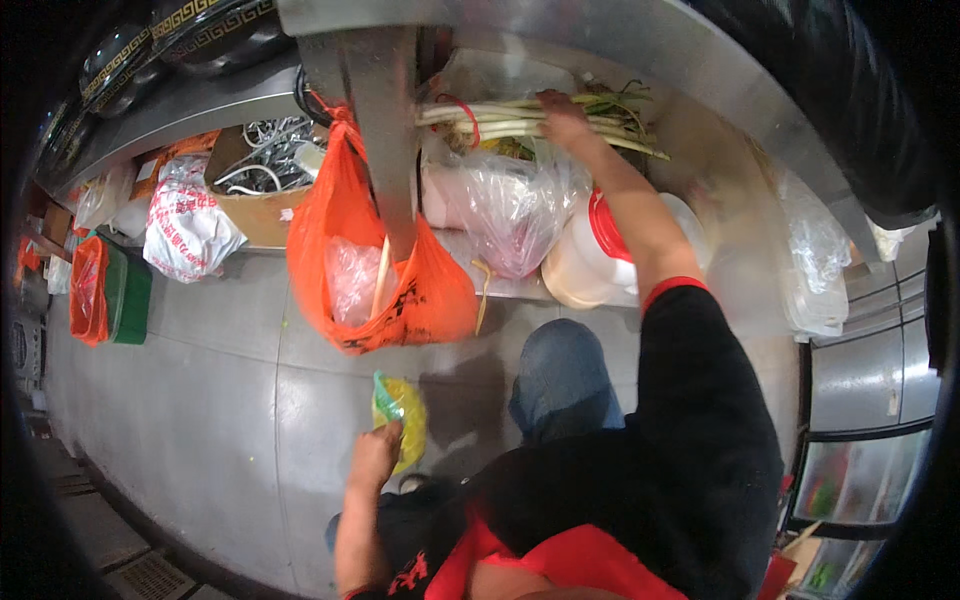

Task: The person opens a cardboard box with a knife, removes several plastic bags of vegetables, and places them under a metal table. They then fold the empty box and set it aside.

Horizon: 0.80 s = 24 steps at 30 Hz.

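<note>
My left hand grips a small yellow and green plastic bag above the grey floor. My right hand reaches onto a low shelf under a steel table and closes over a bundle of scallions. The long white stalks lie sideways, tied with a red band near the root end. Directly below the bundle sits a clear plastic bag with pinkish contents. A white plastic tub with a red part is next to it, partly covered by my right forearm.
An orange plastic bag hangs at the steel table leg. Farther left are a cardboard box with cables, a white printed bag and a green bin. Clear plastic containers stand at the right.
</note>
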{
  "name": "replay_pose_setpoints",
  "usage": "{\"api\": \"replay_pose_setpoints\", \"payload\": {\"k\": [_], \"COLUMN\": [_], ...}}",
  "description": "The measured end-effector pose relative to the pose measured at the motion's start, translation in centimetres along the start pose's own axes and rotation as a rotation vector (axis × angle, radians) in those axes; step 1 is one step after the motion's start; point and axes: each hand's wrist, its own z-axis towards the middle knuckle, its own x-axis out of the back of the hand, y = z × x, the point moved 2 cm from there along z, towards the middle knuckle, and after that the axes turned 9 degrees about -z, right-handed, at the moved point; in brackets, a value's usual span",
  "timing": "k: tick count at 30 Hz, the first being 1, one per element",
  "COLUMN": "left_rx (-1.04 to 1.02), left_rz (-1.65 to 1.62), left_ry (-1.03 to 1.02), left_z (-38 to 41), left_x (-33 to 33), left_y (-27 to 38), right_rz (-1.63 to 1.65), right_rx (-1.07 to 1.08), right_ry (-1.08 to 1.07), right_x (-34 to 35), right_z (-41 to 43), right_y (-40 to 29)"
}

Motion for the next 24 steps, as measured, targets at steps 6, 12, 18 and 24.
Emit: {"api": "replay_pose_setpoints", "payload": {"k": [6,12,18,24], "left_rx": [-0.014,0.040,0.034,0.029], "left_rz": [0.302,0.255,0.188,0.163], "left_ry": [-0.060,-0.053,-0.071,-0.111], "left_z": [2.7,1.3,2.7,2.9], "left_x": [-0.5,-1.7,-2.5,-3.3], "left_y": [-1.8,-3.2,-2.6,-1.8], "right_rz": [-0.112,-0.080,-0.127,-0.138], "right_rx": [-0.031,0.031,0.088,0.046], "right_ry": [-0.360,-0.330,-0.195,0.042], "right_x": [-5.2,-5.9,-5.7,0.2], "right_z": [4.2,5.3,5.3,5.4], "right_y": [-2.2,-2.3,-1.5,-0.8]}}
